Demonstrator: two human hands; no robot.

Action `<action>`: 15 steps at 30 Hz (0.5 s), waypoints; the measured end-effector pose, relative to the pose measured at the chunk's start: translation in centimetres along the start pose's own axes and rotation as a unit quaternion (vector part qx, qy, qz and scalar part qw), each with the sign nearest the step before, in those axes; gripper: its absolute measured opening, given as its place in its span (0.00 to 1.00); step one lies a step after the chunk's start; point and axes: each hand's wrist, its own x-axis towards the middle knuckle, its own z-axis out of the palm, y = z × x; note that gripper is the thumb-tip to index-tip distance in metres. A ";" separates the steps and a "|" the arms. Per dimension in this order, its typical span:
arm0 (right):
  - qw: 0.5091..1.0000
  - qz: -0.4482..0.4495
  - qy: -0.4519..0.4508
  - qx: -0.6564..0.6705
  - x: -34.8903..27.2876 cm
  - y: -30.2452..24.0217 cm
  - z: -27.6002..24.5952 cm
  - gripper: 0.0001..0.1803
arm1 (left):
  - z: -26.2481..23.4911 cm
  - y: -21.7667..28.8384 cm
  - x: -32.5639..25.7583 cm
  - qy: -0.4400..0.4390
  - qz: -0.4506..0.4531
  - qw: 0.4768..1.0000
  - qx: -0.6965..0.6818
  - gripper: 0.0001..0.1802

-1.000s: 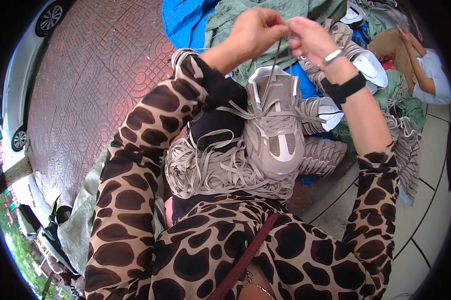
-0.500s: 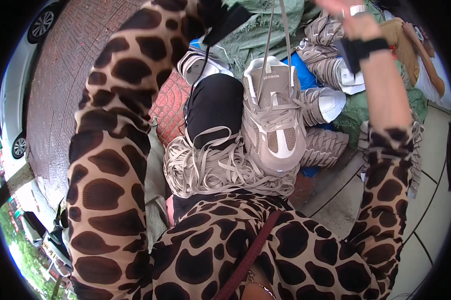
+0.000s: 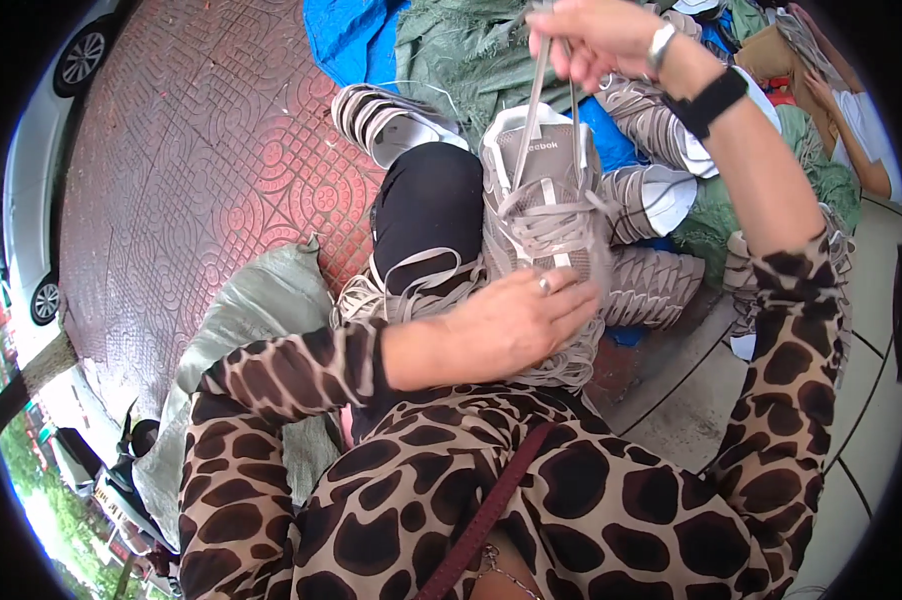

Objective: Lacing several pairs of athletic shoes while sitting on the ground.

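Note:
A beige-grey sneaker [image 3: 541,185] rests on my lap, toe toward me, on a heap of loose flat beige laces [image 3: 401,290]. My left hand [image 3: 516,320] lies flat over the toe of the sneaker and presses it down. My right hand [image 3: 596,35] is raised above the tongue, pinching both ends of the sneaker's lace [image 3: 536,100] and holding them taut upward. A ring shows on my left hand, and a watch and a black band on my right wrist.
Several more beige sneakers [image 3: 651,200] lie piled beyond my knee on green and blue tarpaulin [image 3: 451,50]. Red patterned paving [image 3: 201,150] lies left, grey tiles [image 3: 691,400] right. Another person [image 3: 851,110] sits at top right. A white car [image 3: 31,180] stands far left.
My left hand has let go of the lace and come down onto the sneaker's toe. My right hand now holds both lace ends alone, pulled up tight.

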 end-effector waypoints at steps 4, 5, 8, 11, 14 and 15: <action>0.980 -0.084 0.151 0.101 3.0 -2.0 -5.0 0.16 | 0.0 0.2 0.1 -0.077 0.010 0.994 0.073 0.27; 0.980 -0.087 0.146 0.102 2.6 -2.7 -3.4 0.16 | -0.4 -0.1 -0.2 -0.031 -0.035 0.999 0.004 0.24; 0.979 -0.143 0.118 0.081 1.5 -3.0 -2.6 0.16 | -1.4 -1.9 0.6 0.177 -0.145 0.970 -0.086 0.14; 0.977 -0.159 0.104 0.095 0.2 -2.9 -1.9 0.16 | -3.2 -4.7 1.7 0.112 -0.289 0.951 0.006 0.10; 0.975 -0.165 0.107 0.103 -0.1 -2.5 -1.2 0.16 | -5.0 -5.4 3.3 -0.037 -0.332 0.938 0.095 0.10; 0.975 -0.167 0.104 0.104 -0.1 -2.6 -0.8 0.16 | -5.4 -5.4 3.7 -0.087 -0.309 0.939 0.126 0.09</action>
